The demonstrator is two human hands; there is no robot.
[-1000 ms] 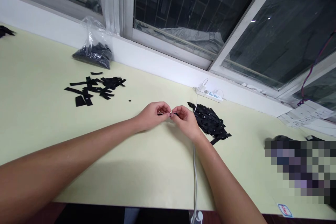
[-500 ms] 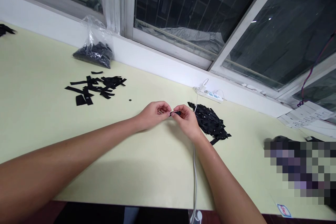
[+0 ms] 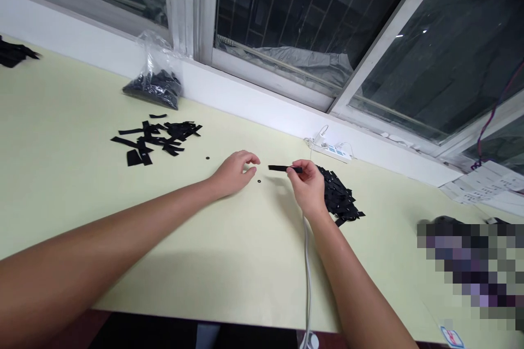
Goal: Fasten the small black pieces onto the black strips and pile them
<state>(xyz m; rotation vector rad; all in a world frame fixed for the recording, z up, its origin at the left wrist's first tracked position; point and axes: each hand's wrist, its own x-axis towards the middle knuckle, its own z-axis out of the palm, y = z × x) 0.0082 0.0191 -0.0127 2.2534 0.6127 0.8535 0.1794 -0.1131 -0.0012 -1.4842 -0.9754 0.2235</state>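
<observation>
My right hand pinches a short black fabric strip, which points left above the table. My left hand has its thumb and fingers apart, with nothing between them. Just below its fingertips a small dark ring-like piece shows against the table. A second small dark disc lies to the left of that hand. Behind my right hand is a dense pile of black strips, some with small pale spots. A looser heap of black strips lies farther left.
A clear plastic bag of dark pieces stands by the wall. A white power strip sits at the back, and a white cable runs under my right wrist to the front edge. Papers and a pixelated area are at right.
My hands have moved apart. The left has let go and opened, while the right has drawn the strip away to the right. The small ring-like piece now shows on the table between them.
</observation>
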